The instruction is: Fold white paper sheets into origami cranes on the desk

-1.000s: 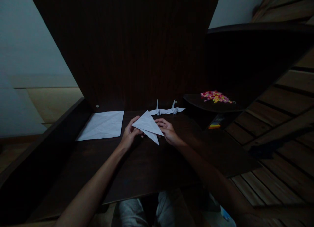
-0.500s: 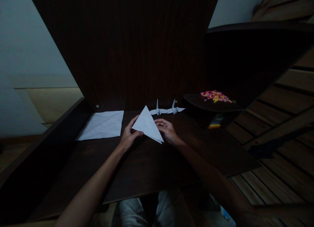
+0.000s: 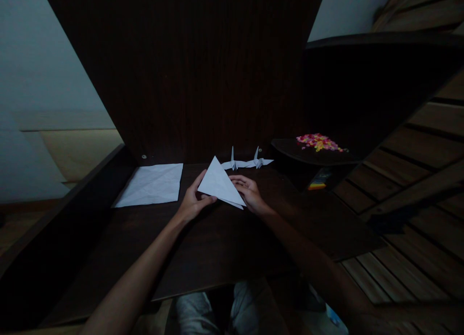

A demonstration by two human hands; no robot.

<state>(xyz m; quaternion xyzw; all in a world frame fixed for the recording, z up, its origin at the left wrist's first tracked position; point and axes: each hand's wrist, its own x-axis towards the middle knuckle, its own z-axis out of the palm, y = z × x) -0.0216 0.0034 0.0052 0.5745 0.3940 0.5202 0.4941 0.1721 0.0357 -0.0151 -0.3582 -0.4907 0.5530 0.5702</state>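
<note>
A white sheet of paper folded into a triangle (image 3: pixel 220 182) is held above the dark desk, its point facing away from me and its layers slightly apart at the lower right. My left hand (image 3: pixel 194 199) grips the lower left corner, thumb on the near edge and fingers behind. Along the right edge, my right hand (image 3: pixel 250 192) has its fingers curled around the paper, the fingertips partly hidden behind it. Just beyond stand two folded paper cranes, the left crane (image 3: pixel 234 165) and the right crane (image 3: pixel 258 162), side by side against the back panel.
Creased white paper (image 3: pixel 150 185) lies flat at the left of the desk (image 3: pixel 203 257). To the right, a rounded shelf (image 3: pixel 286 147) carries a pile of small pink, red and yellow pieces (image 3: pixel 321 142). A tall dark panel (image 3: pixel 188 74) rises behind.
The folded paper has shifted a little to the right and turned slightly, its lower right tip rising. My left hand moved along with it; the right hand barely moved.
</note>
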